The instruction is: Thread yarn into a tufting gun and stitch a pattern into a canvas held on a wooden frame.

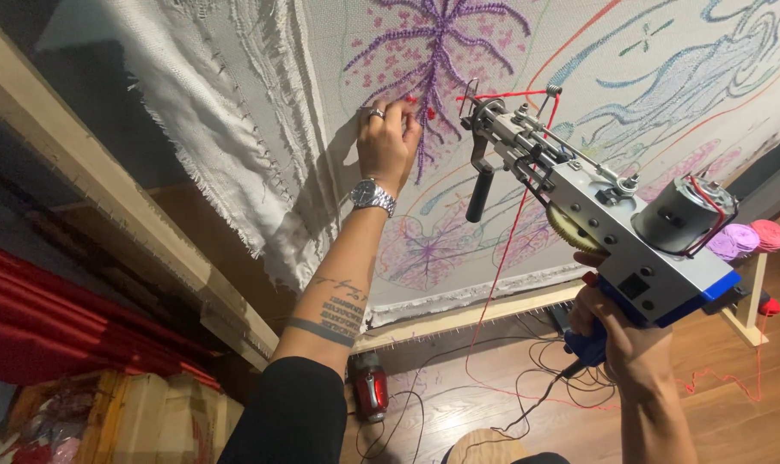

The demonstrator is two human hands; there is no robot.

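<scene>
My left hand (386,137), with a ring and a silver wristwatch, is raised against a stretched white tufting cloth (527,129) and pinches the end of a red yarn (506,249) beside a purple tufted motif (441,51). My right hand (617,331) grips the blue handle of a grey metal tufting gun (596,202), whose needle tip sits just right of the left hand's fingertips. The red yarn runs through the gun's tip and hangs down to the floor.
A wooden frame (106,206) holds the cloth, with its lower bar (484,311) above the wood floor. Pink and purple yarn cones (742,238) sit at the right. Cables (493,387) and a red tool (371,391) lie on the floor. Red fabric (55,326) is at the left.
</scene>
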